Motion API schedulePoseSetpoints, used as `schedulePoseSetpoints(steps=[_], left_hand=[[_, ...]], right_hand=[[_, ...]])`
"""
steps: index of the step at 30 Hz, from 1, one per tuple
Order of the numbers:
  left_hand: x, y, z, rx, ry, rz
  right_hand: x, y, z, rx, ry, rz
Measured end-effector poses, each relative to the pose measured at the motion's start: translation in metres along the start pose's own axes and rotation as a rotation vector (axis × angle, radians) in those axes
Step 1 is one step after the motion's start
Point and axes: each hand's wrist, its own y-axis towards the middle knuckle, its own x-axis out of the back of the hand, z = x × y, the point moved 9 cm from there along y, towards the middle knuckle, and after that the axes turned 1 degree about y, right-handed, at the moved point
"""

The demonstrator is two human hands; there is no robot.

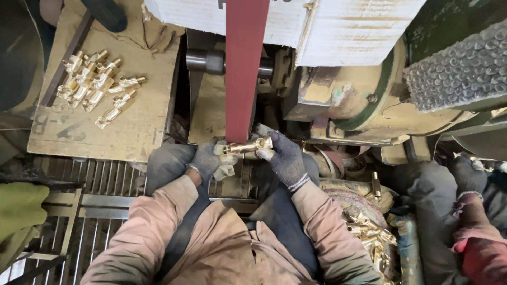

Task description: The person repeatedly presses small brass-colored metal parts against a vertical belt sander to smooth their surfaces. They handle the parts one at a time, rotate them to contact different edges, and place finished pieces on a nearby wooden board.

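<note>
Both gloved hands are closed on one brass fitting [246, 147], the left hand [207, 160] pinching its left end and the right hand [285, 158] gripping the right end, so the piece lies crosswise between them just below the red abrasive belt [244, 68] of the grinding machine [338, 100]. From where I stand I cannot tell whether the brass touches the belt or sits just short of it. It looks like solid metal: stiff, fairly weighty for its bulk, smooth and likely slippery, so holding it by both ends with fabric gloves seems the sure way. More brass fittings [95, 84] lie in a heap on the cardboard sheet [137, 126] to the left, and a pile of others [369, 232] fills a container by the right knee. Another person's gloved hand [467, 177] shows at the far right.
</note>
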Motion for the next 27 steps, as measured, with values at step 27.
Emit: schedulePoseSetpoints(steps=[27], left_hand=[[-0.017,-0.008,0.021,0.113,-0.259,0.077]], right_hand=[[-0.033,0.054,-0.023,-0.310,0.486,0.089]])
